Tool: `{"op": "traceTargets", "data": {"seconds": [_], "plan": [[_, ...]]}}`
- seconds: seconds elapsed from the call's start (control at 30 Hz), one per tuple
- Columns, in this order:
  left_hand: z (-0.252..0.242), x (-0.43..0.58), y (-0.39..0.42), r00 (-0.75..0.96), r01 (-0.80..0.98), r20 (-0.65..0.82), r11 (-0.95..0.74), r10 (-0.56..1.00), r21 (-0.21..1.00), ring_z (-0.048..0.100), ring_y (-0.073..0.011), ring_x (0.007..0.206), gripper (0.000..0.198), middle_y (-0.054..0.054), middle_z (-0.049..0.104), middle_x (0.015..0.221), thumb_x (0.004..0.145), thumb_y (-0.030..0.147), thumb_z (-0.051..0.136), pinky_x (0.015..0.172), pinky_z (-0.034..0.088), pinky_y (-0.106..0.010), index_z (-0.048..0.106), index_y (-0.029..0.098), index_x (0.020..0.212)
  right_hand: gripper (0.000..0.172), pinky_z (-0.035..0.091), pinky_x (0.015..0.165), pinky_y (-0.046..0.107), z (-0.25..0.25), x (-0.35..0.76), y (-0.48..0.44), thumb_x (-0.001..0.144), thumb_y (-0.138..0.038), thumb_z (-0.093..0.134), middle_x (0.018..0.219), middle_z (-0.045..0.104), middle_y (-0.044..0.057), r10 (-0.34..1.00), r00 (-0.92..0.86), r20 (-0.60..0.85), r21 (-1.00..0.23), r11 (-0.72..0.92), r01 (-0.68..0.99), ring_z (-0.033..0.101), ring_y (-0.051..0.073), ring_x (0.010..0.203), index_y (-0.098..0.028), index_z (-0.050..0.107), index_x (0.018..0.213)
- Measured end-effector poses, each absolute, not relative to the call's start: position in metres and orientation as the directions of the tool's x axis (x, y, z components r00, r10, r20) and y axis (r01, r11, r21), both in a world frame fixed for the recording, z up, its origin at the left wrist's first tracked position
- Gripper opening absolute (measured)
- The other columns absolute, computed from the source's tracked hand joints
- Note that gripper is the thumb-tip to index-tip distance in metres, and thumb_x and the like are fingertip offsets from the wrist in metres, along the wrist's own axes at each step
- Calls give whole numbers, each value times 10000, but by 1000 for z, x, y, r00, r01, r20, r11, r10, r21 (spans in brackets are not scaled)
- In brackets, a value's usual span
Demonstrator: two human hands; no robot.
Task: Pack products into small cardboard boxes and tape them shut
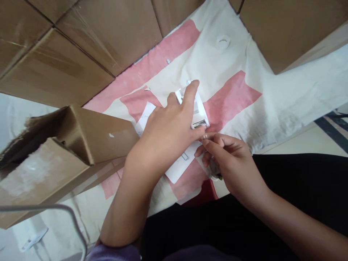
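Observation:
A small white device [200,108] with a metallic slot at its near end lies on the pink and white cloth. My left hand [174,119] is closed around it from the left, fingers over its far part and thumb at its near end. Just below and to the right, my right hand [231,156] is pinched on a tiny clear or shiny piece too small to name. Beneath my right fingers is a partly hidden clear bag [214,168]. A white paper [178,170] with a printed outline lies under my left hand.
An open cardboard box [108,136] with a torn flap stands at the left. Closed cartons [108,32] line the far left, and another carton [288,32] stands at the far right. A grey tube [62,207] curves at the lower left. The cloth [228,58] is wrinkled.

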State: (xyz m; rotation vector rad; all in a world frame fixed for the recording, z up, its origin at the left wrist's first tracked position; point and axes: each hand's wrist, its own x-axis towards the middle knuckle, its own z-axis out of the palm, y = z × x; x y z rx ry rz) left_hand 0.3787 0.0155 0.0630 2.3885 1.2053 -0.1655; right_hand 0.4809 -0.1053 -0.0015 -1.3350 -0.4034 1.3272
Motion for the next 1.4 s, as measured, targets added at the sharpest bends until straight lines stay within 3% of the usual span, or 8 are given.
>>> {"op": "traceTargets", "data": {"seconds": [0.17,0.3,0.43,0.6,0.73,0.9,1.1,1.4], "plan": [[63,380,15,607,784,-305,-490,734,381,652,-278,1015,877,-99,593,1245,909,377,642,810,528,-394,93,350,1593,507,432,472,244,-1,480,-104,849,-332,748,712,668,9,840,312,-444,-848,-281,-450,584,116,569,-197,372,536],[65,380,16,587,799,-336,-458,737,389,661,-262,948,918,-101,612,1226,908,351,635,765,530,-379,36,336,1604,473,383,433,230,-1,481,-104,872,-322,722,740,688,22,841,302,-449,-850,-298,-435,561,103,554,-190,425,529],[60,380,15,615,769,-292,-478,732,424,653,-256,956,867,-116,564,1365,913,338,618,763,533,-382,80,367,1592,472,398,439,234,0,481,-103,867,-331,727,734,686,26,841,305,-447,-853,-299,-427,555,107,553,-194,427,530],[55,381,14,642,746,-261,-507,721,432,636,-252,971,855,-143,343,1604,914,303,608,781,535,-407,92,364,1592,493,428,455,244,-4,480,-102,869,-340,726,736,667,25,847,302,-438,-853,-285,-437,558,120,574,-205,382,544],[56,382,16,626,762,-303,-482,718,432,639,-225,894,860,-171,302,1628,920,294,585,746,534,-399,69,326,1608,480,452,489,251,-8,479,-102,871,-348,731,732,651,10,845,313,-434,-855,-276,-440,558,117,575,-204,395,559],[54,382,18,622,763,-302,-473,722,441,652,-222,875,867,-163,315,1618,907,295,603,702,515,-369,81,364,1596,481,450,520,256,-8,479,-101,887,-344,717,762,658,6,850,309,-426,-853,-264,-450,541,108,578,-199,392,563],[51,382,17,616,773,-300,-486,728,408,656,-226,841,865,-183,419,1502,919,298,587,710,515,-386,61,360,1602,472,436,543,272,-9,476,-99,897,-357,692,773,666,8,858,318,-402,-869,-248,-429,522,115,579,-204,388,571],[57,390,13,576,817,-370,-495,729,297,675,-240,926,854,-196,376,1508,948,308,556,816,520,-398,23,353,1614,456,354,533,264,-8,474,-96,880,-254,671,614,507,-35,861,359,-360,-898,-216,-384,434,100,546,-206,342,568]]}}
